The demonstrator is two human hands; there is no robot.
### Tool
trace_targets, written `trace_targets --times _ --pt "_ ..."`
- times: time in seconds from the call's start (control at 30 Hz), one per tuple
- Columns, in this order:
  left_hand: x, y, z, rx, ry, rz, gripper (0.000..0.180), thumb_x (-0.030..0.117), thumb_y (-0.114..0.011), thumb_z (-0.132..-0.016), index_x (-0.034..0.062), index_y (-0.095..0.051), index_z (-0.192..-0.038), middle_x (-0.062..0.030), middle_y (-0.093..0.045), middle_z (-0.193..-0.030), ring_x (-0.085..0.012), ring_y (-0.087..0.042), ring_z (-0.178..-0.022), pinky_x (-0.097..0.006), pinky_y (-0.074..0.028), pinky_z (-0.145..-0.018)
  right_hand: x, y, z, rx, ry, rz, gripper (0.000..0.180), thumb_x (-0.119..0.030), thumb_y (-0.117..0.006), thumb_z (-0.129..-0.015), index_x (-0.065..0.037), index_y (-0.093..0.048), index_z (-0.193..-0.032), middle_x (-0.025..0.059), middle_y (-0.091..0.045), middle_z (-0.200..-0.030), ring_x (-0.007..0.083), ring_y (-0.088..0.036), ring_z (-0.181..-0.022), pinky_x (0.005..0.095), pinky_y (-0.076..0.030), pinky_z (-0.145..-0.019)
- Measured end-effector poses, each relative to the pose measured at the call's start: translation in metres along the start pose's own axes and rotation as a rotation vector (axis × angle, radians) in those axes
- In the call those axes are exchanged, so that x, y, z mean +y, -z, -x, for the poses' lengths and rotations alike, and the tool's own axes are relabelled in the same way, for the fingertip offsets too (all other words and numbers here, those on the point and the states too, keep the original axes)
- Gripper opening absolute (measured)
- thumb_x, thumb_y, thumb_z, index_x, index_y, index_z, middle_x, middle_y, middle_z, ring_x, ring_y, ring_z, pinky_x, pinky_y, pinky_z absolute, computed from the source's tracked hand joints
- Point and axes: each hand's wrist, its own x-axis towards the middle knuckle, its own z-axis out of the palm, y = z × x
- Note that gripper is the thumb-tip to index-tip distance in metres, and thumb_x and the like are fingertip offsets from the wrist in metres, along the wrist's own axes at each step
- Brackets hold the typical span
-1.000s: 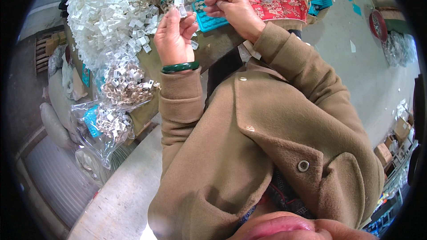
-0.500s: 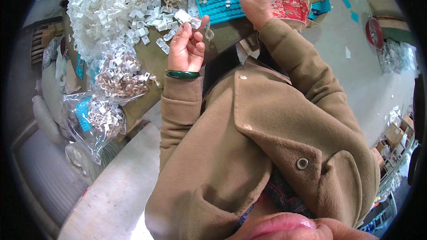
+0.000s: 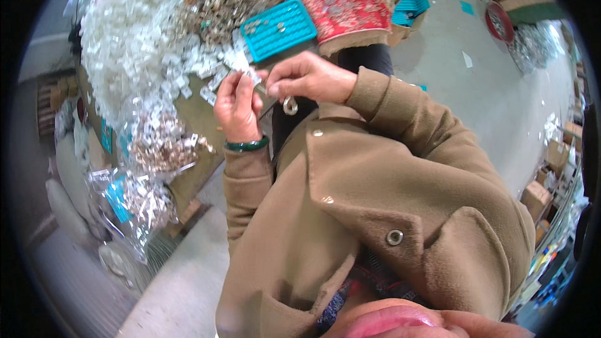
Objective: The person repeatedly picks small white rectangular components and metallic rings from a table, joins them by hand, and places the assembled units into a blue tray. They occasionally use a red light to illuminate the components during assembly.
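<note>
My left hand, with a dark green bangle at its wrist, grips a small clear-white plastic piece between thumb and fingers. My right hand is closed in a pinch beside it; whatever its fingertips hold is hidden. Just under the right fingers hangs a small shiny ring-shaped piece; which hand bears it I cannot tell. Past the hands lies a turquoise ridged tray with a few small silvery pieces along its far side. Loose clear plastic pieces lie close to my left hand.
A big heap of clear plastic pieces covers the table's left, beside a pile of metallic rings. Red patterned cloth lies right of the tray. Filled plastic bags sit at the near left. A box with turquoise trays stands further right.
My right hand has come down from beyond the tray to my left hand. The left hand has shifted slightly left and nearer. The view has shifted too, so the tray now shows whole.
</note>
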Motion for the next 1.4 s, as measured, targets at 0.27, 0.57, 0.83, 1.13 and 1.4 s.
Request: trace_targets --times 0.27,0.57,0.83,1.13,1.4 --pt "0.002 -0.009 0.003 -0.103 0.272 0.139 0.021 0.015 -0.061 -0.095 -0.0009 -0.06 -0.109 -0.0107 -0.069 -0.093 -0.0011 -0.048 -0.055 -0.015 -0.035 -0.04 -0.014 0.018 0.028 -0.008 -0.116 -0.393 0.017 -0.017 -0.065 -0.091 0.0 -0.066 -0.095 0.0016 -0.065 -0.086 0.0083 -0.06 -0.078 0.0241 -0.051 -0.073" --pt "-0.001 -0.038 -0.012 -0.26 0.261 0.57 0.031 0.02 -0.058 -0.097 0.0031 -0.055 -0.122 -0.0118 -0.065 -0.114 -0.006 -0.06 -0.078 -0.019 -0.05 -0.061 -0.034 0.027 0.038 0.238 0.25 0.071 0.016 -0.016 -0.064 -0.092 -0.002 -0.068 -0.097 -0.0037 -0.062 -0.08 0.0024 -0.052 -0.073 0.0195 -0.043 -0.063" --pt "-0.004 -0.047 -0.025 -0.297 0.25 0.67 0.037 0.021 -0.055 -0.098 0.0036 -0.051 -0.131 -0.0113 -0.061 -0.12 -0.0092 -0.06 -0.086 -0.023 -0.052 -0.07 -0.031 0.031 0.024 0.386 0.413 0.447 0.008 -0.012 -0.066 -0.084 -0.004 -0.067 -0.087 0.0049 -0.056 -0.062 0.0069 -0.051 -0.056 0.0259 -0.043 -0.051" --pt "-0.015 -0.057 -0.048 -0.062 0.196 0.202 0.021 0.015 -0.063 -0.093 0.0028 -0.061 -0.11 -0.0109 -0.069 -0.099 -0.006 -0.061 -0.072 -0.018 -0.051 -0.056 -0.024 0.063 0.011 0.468 0.322 0.416 0.013 -0.014 -0.064 -0.085 -0.002 -0.067 -0.09 0.0063 -0.06 -0.065 0.0079 -0.056 -0.059 0.0264 -0.047 -0.054" --pt "-0.017 -0.06 -0.06 -0.011 0.299 0.311 0.02 0.018 -0.064 -0.093 0.0034 -0.063 -0.106 -0.0097 -0.069 -0.098 -0.007 -0.062 -0.071 -0.019 -0.05 -0.056 -0.016 0.092 0.004 0.448 0.137 -0.04 0.019 -0.017 -0.065 -0.092 -0.001 -0.065 -0.101 -0.0032 -0.059 -0.078 0.0023 -0.052 -0.065 0.0183 -0.043 -0.055"
